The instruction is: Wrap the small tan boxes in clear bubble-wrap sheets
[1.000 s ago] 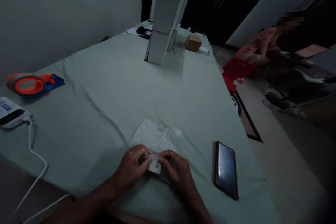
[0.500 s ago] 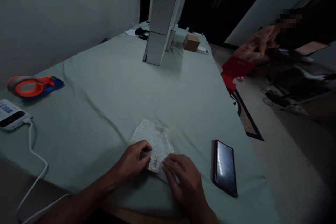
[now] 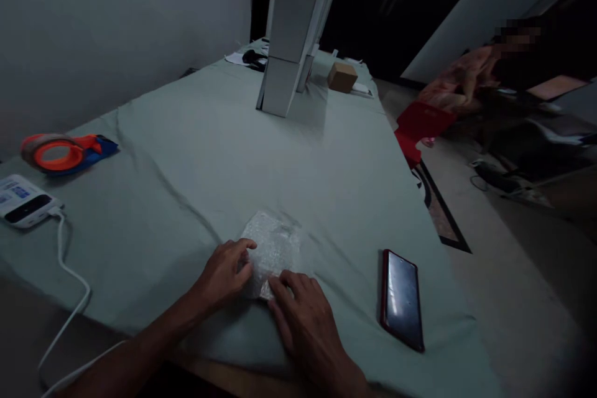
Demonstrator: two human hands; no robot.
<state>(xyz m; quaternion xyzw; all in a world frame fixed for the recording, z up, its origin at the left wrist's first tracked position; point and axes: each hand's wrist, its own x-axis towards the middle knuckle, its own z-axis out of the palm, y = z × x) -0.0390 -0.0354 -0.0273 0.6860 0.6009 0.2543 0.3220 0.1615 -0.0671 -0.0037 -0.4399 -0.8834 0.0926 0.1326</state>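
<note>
On open pale-green worktop (image 3: 224, 152) near its edge, your clear bubble wrap (image 3: 274, 249) points lengthwise away; left fingers (image 3: 244, 272) gape, right fingers (image 3: 285, 292) touch it, grip unclear.

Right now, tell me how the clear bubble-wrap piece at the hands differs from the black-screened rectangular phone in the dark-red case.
The clear bubble-wrap piece is pale and bumpy; the black-screened rectangular phone is dark and smooth. The bubble-wrap piece has the right hand on its near end; the phone lies untouched. Both rest on the pale green cloth.
</note>
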